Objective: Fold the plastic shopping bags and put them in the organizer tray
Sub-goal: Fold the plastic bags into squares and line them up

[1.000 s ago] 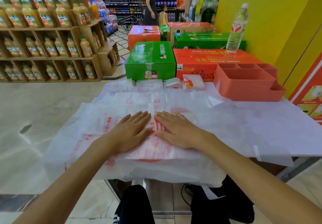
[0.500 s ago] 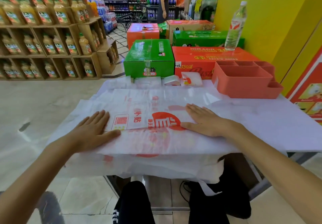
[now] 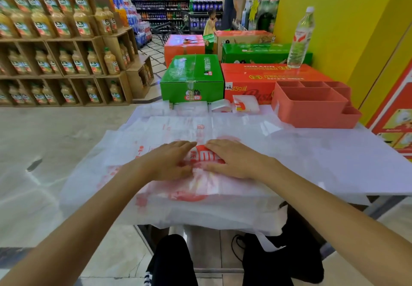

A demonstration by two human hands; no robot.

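Left hand (image 3: 169, 161) and right hand (image 3: 231, 158) lying flat, fingers straight, gripping nothing, pressing top translucent white plastic shopping bag with red print (image 3: 200, 152) at table centre. Stack overhanging near edge of white table (image 3: 334, 163). Risks: slick film sliding under palms, trapped air puffing fold, overhang dragging stack off. Coral plastic organizer tray (image 3: 312, 107) sitting far right, holding no bags.

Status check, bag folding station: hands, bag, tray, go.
Left hand and right hand flat on the top bag, fingertips nearly meeting. Bag unfolded. Organizer tray far right, nothing seen inside. Path unobstructed.
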